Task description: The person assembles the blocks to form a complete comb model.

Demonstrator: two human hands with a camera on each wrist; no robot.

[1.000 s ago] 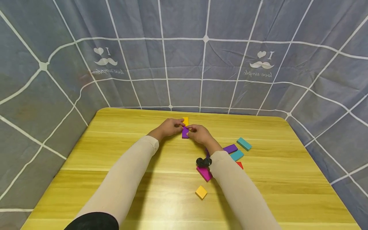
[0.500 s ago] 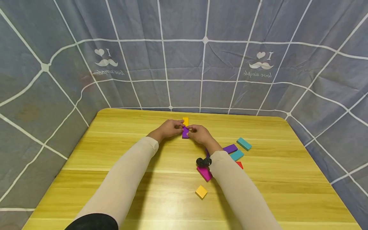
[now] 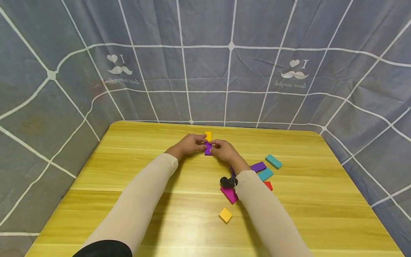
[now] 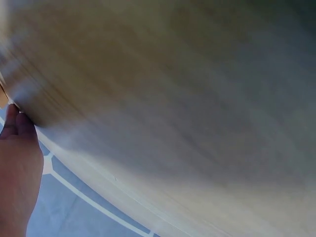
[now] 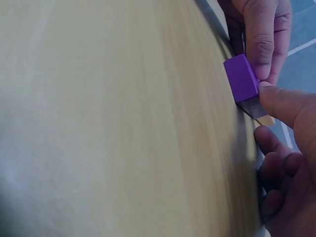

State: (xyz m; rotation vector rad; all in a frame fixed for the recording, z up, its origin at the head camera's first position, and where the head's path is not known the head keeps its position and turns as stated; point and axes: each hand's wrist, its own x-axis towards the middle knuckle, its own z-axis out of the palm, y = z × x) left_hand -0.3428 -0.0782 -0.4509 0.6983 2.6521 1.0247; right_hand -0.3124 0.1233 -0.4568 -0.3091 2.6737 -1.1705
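Near the table's far edge, a purple block [image 3: 208,149] lies end to end with a yellow block [image 3: 208,136] behind it. My left hand [image 3: 191,143] holds the purple block from the left, its index finger reaching to where the two blocks meet. From the right, my right hand [image 3: 223,149] holds the same block between thumb and fingers. In the right wrist view both thumbs touch the purple block [image 5: 242,79], and a bit of the yellow block [image 5: 266,120] shows beyond it. The left wrist view catches only part of my left hand [image 4: 19,163] at its edge.
Right of my right forearm lie a purple block [image 3: 258,166], two teal blocks [image 3: 273,161] and a partly hidden red block [image 3: 268,185]. A magenta block [image 3: 229,195] and a small yellow block [image 3: 225,215] lie nearer me. A grey curtain [image 3: 205,67] hangs behind the table.
The view shifts very slightly. Both hands stay at the purple block, and the blocks keep their places on the table.
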